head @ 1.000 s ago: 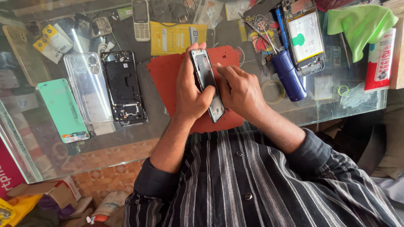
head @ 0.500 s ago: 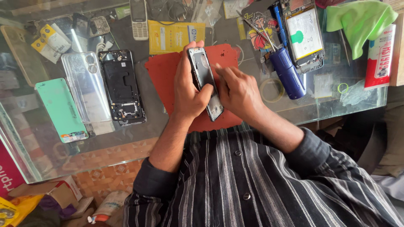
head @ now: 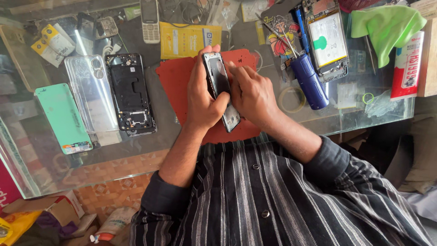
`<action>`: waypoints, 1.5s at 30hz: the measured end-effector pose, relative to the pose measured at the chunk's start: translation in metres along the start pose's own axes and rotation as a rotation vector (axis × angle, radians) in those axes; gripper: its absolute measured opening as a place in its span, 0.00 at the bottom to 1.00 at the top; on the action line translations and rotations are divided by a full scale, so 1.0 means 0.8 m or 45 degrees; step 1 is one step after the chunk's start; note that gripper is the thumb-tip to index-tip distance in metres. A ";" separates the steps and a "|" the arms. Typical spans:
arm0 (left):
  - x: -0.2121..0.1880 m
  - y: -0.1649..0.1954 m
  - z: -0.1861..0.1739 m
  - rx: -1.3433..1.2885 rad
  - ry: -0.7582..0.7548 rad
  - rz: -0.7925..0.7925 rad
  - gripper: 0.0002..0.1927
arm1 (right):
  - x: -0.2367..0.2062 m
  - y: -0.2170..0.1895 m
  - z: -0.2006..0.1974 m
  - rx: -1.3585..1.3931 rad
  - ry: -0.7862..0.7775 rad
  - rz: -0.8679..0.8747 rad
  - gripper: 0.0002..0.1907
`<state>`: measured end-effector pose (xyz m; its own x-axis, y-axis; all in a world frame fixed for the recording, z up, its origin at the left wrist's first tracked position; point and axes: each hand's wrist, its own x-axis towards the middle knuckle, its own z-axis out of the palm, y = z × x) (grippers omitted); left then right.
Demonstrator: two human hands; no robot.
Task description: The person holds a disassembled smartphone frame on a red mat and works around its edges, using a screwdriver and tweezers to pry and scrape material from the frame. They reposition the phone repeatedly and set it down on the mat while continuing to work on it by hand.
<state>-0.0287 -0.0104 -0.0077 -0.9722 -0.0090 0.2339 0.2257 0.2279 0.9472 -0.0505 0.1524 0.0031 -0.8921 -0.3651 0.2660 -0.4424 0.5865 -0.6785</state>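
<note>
Opened dark smartphone body with a silver-edged frame [head: 221, 89] is being held tilted on its long edge, just above the red perforated rubber work mat [head: 175, 82] on the glass surface [head: 54, 173]. Left hand [head: 203, 98] is wrapping closed around the phone's left edge, thumb crossing the lower face, fingers curling behind; it is carrying the whole weight. Right hand [head: 252, 93] is lying against the phone's right edge, fingers half curled, fingertips [head: 233, 69] pressing on the upper part of the frame. Whether a small tool or part is pinched there cannot be told.

Judgement on doing this well: the left hand should be gripping by the frame edges only, keeping off the exposed inner parts, while the right-hand fingertips are working along the rim with light, even pressure rather than prying at one spot. Keeping the phone low over the mat is limiting the harm from a slip.

Around it: a black phone chassis with exposed board [head: 129, 93] is lying left of the mat, then a clear plastic case [head: 88, 93] and a mint-green back cover [head: 63, 118]. A blue cylindrical tool holder [head: 309, 79] is lying right of the mat, near an opened phone showing a white battery [head: 327, 38] and a green cloth [head: 387, 25].
</note>
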 end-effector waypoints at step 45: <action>-0.003 -0.001 0.001 -0.087 -0.013 -0.062 0.45 | -0.024 -0.007 -0.019 0.153 -0.053 0.151 0.10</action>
<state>-0.0267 -0.0102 -0.0092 -0.9826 -0.0087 0.1855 0.1817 0.1608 0.9701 -0.0322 0.1673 0.0119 -0.9319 -0.3293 0.1521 -0.3175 0.5377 -0.7811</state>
